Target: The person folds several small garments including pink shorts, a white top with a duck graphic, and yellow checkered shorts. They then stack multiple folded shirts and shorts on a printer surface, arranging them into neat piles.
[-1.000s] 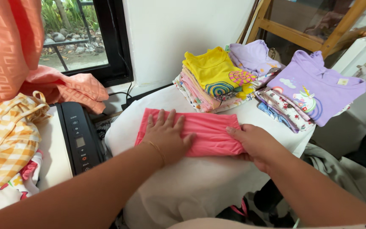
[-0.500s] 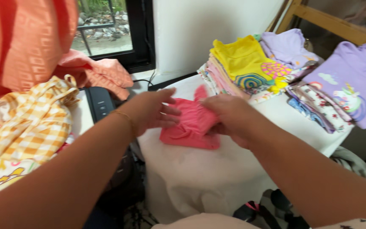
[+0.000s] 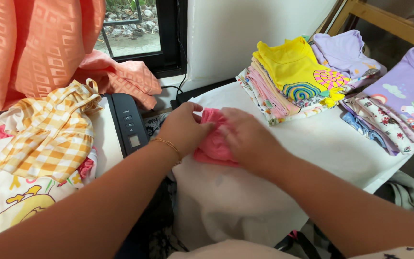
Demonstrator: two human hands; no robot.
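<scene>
Folded pink garment, bunched small on the white-covered desk, near its left edge. Left hand closed on the garment's left side, grip pinched shut around the cloth. Right hand pressed over the right side, fingers curled onto the fabric. Just beyond, stack of folded clothes topped by a yellow shirt; lilac shirts to the right. Leftward, black control panel, yellow checked dress, orange curtain.

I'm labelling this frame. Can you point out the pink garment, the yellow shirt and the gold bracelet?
Pink garment (image 3: pixel 212 148): head view, lower folded part between the hands.
Yellow shirt (image 3: pixel 288 64): head view, plain chest area, top of its stack.
Gold bracelet (image 3: pixel 168 144): head view, chain across the left wrist.
</scene>
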